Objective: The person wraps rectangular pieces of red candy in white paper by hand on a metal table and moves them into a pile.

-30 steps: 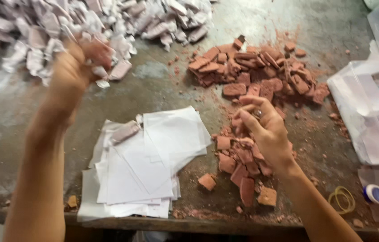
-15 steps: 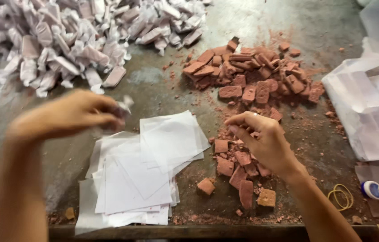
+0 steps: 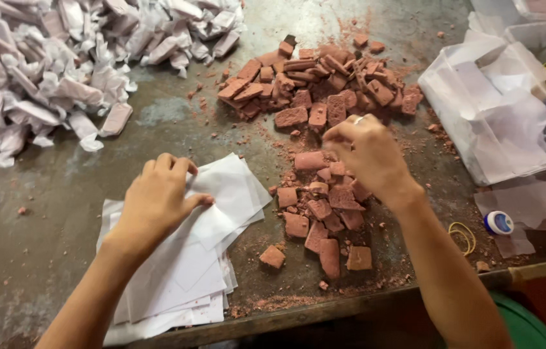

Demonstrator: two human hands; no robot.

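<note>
Stretching across the whole view is the worn grey metal worktable (image 3: 176, 116), dusted with reddish crumbs, and everything below is placed against it. Spreading over its far left corner is the big heap of white paper-wrapped pieces (image 3: 47, 71). Lying toward its far middle is the pile of reddish-brown, brick-like blocks (image 3: 324, 84), with a looser trail of the same blocks (image 3: 324, 213) running down to the near edge. Sitting at the table's right side are the clear plastic bags holding white sheets (image 3: 505, 110). Resting at its near left edge is the stack of thin white paper squares (image 3: 182, 265), fanned unevenly.

The left hand (image 3: 156, 200) is lying palm down on that stack, fingers bent and pressing the top sheet, gripping nothing that shows. The right hand (image 3: 366, 152) is hovering above the table's middle, just over the trail of blocks, fingertips pinched together; whether a block is caught in them I cannot tell, since the back of the hand is hiding it.

Lying near the table's right near corner are 2 small items: the yellow rubber band (image 3: 463, 236) and, just beside it, the small white tube with a blue cap (image 3: 499, 223).
</note>
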